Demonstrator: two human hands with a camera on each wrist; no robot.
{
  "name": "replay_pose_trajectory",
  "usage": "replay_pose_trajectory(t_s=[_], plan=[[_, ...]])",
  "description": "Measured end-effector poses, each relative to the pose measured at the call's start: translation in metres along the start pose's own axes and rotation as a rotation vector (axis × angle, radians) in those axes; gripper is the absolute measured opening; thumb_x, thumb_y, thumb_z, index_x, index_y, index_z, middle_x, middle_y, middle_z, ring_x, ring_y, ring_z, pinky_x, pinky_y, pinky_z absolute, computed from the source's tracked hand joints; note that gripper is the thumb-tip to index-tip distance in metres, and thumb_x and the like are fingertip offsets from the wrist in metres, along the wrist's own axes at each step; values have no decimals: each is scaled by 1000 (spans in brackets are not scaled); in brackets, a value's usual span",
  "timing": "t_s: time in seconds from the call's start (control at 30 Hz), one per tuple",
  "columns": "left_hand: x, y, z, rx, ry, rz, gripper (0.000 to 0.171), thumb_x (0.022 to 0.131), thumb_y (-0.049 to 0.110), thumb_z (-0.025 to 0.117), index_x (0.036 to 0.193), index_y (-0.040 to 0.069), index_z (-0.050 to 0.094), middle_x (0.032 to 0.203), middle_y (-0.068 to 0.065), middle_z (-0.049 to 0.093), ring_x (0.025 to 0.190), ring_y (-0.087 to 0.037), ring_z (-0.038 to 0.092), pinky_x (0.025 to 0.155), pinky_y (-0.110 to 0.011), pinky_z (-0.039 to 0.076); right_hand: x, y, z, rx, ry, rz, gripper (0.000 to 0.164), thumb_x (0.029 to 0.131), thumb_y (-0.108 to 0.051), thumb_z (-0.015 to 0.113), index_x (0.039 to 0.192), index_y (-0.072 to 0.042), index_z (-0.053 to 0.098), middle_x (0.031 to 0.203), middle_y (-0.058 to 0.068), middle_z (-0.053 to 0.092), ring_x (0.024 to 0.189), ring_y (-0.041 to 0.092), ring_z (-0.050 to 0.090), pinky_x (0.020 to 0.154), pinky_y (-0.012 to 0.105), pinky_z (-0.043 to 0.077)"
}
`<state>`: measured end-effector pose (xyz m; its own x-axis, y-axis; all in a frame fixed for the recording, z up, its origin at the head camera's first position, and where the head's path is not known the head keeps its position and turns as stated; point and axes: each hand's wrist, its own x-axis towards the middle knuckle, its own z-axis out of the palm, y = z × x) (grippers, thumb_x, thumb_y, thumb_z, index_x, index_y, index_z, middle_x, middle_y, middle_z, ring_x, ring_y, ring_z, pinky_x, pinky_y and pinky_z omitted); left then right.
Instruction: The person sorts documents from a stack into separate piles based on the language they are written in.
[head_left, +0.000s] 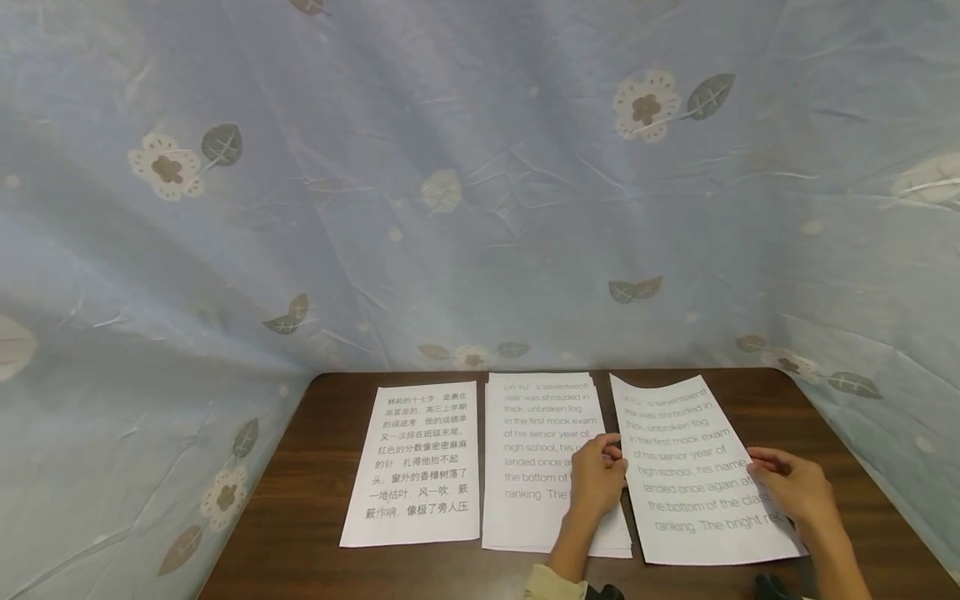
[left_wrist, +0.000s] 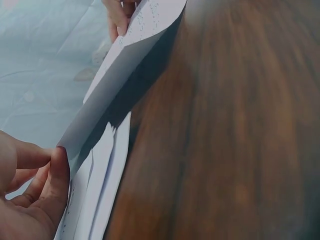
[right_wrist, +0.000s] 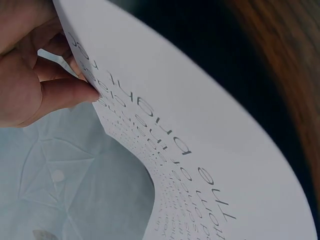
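Observation:
A printed sheet of paper (head_left: 682,475) with English text is held up off the table at the right, bowed along its length. My left hand (head_left: 597,477) pinches its left edge between thumb and finger, as the left wrist view shows at the sheet's edge (left_wrist: 95,117). On the opposite edge, my right hand (head_left: 797,487) pinches the same sheet; in the right wrist view the thumb (right_wrist: 70,92) lies on the printed side. Below my left hand lies a stack of English printed sheets (head_left: 540,525), its edges slightly uneven.
Left of the stack, a sheet with Chinese text (head_left: 420,467) lies flat on the dark wooden table (head_left: 285,500). A pale blue flowered cloth (head_left: 480,208) hangs behind the table and along both its sides.

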<state>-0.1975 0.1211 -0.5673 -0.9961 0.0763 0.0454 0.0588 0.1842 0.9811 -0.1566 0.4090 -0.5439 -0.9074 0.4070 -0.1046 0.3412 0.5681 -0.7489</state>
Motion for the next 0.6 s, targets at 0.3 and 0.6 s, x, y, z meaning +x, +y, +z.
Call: replay_pose_trajectory(t_s=[0.3,0.6], plan=[[1,0,4,1,-12,4,37,93,-7,74,129,2,73,95,3,69,72,4,61,57,-14,56,1,3,-2,-22,14,-23,44,102,-16,67,138,8,65,108,13,76,78,8,60,63,25,47],[2,-1,3,85,-2,15,37,92,-3,76,128,6,75,94,6,70,73,5,59,62,-14,51,0,4,1,-30,17,-37,43,101,-14,67,136,10,65,107,17,77,77,12,62,61,27,48]])
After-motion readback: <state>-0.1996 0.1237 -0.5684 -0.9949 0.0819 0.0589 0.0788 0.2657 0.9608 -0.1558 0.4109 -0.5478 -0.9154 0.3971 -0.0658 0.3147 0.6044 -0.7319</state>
